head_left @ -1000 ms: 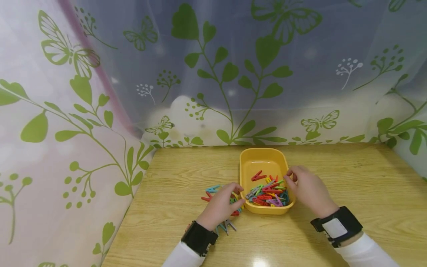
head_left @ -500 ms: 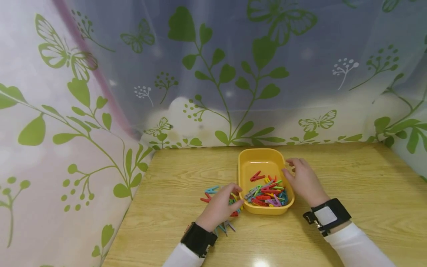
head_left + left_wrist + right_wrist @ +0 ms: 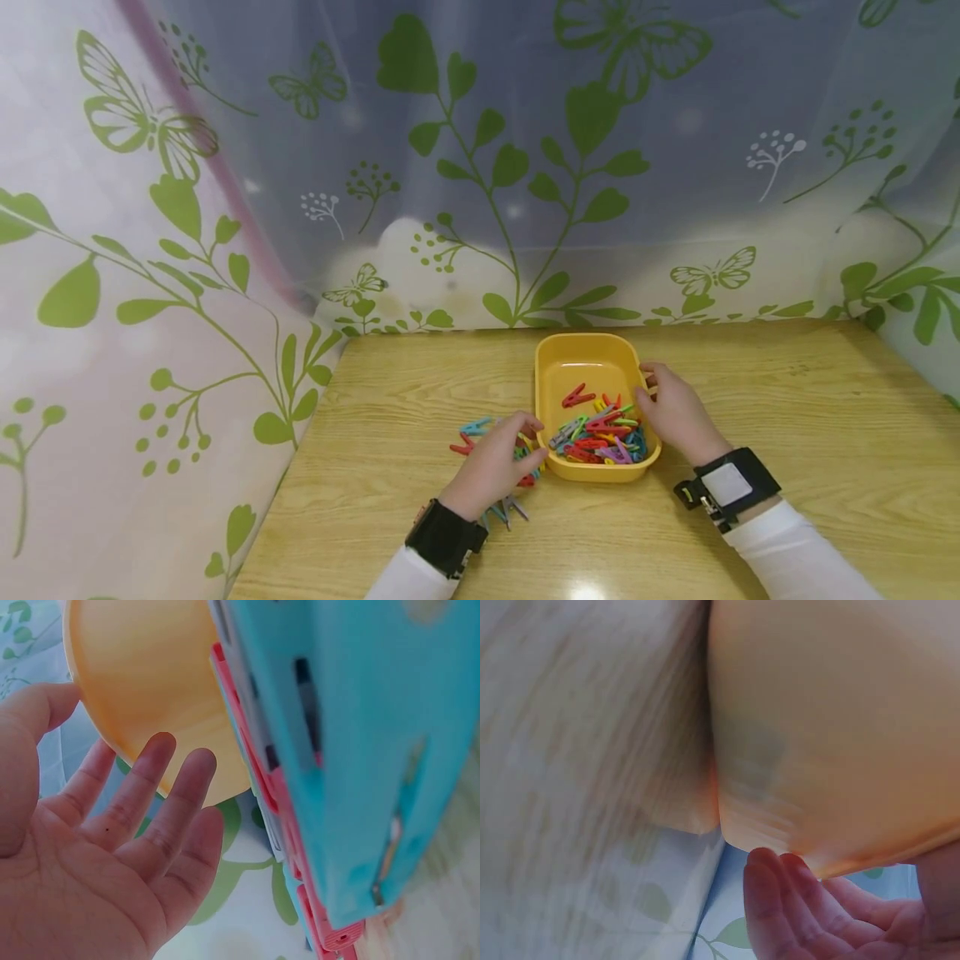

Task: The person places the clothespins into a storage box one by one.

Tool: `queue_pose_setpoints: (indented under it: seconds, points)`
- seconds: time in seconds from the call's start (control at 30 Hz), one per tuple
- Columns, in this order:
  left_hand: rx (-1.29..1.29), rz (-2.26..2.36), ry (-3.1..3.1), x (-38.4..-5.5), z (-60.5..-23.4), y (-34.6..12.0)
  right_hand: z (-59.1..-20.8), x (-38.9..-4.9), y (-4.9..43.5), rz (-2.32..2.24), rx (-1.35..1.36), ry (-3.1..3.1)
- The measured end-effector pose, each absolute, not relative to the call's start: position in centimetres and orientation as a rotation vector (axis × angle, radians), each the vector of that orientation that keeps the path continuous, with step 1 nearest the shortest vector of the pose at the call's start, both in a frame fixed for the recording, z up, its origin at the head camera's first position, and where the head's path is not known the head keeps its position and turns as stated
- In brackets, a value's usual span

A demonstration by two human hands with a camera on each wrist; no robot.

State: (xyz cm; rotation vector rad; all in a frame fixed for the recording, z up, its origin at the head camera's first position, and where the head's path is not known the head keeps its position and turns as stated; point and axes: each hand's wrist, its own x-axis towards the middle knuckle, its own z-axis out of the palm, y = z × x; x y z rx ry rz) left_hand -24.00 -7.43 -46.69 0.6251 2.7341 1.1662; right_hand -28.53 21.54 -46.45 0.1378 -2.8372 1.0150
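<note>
A yellow plastic bin (image 3: 588, 346) stands on the table, with many coloured clothespins (image 3: 600, 433) heaped toward its near end. A red clothespin (image 3: 577, 396) lies apart from that heap inside it. My left hand (image 3: 489, 467) is at the bin's left wall, fingers relaxed and spread in the left wrist view, fingertips at the yellow wall. Beneath and beside that hand lie loose clothespins (image 3: 476, 427), partly hidden by it. A blue clothespin (image 3: 360, 750) looms close in the left wrist view. On the other side, my right hand (image 3: 681, 412) touches the bin's right rim, its fingers (image 3: 765, 889) along the outer wall.
The wooden table (image 3: 420, 375) runs back to a patterned curtain (image 3: 480, 167) with green leaves and butterflies. Another curtain side (image 3: 150, 350) borders the table at the left. Grey clothespins (image 3: 510, 507) lie by the left wrist.
My right hand has moved from the bin's near right rim slightly back along it, and its fingers have loosened. The left hand has stayed by the bin's left wall.
</note>
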Motion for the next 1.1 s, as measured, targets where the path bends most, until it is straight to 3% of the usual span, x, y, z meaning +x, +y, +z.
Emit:
queue_pose_setpoints:
  seconds: [0.4,0.73,1.1]
  points:
    - [0.609,1.151,2.773,-24.0,-45.0,-8.9,-46.4,-28.3,21.1,1.025,0.079,-2.853]
    - [0.362,1.237,2.898,-25.4,-43.9,-13.2,-46.6,-28.2,21.1,1.014,0.062,-2.854]
    - [0.364,0.827,3.041,-25.7,-45.2,-15.5,-46.9,-28.4,21.2,1.02,0.064,-2.828]
